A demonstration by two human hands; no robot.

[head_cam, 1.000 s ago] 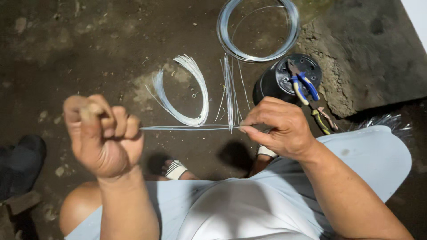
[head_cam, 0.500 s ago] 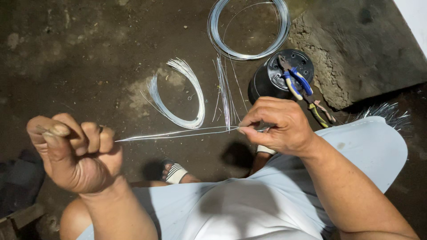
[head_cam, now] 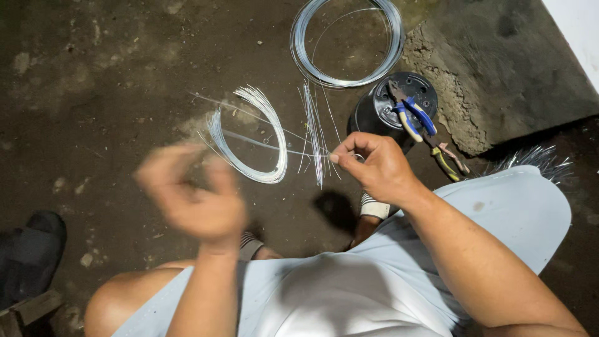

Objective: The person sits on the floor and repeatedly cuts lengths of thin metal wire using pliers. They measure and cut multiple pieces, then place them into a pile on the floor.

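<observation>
The right hand is raised over the dirt floor, thumb and forefinger pinched on the end of a thin wire strand. The strand runs leftward from the pinch across a small wire coil lying on the ground. The left hand is motion-blurred; the fingers appear partly curled, and whether they hold the strand cannot be told. A bundle of straight cut wires lies on the floor just left of the right hand's fingertips. A larger wire coil rests farther off, at the top of the view. Beside it stands a black round container, with blue-handled pliers lying on its lid. A second pair with yellow handles lies near the container's right side. A dark shoe shows at the left edge.
</observation>
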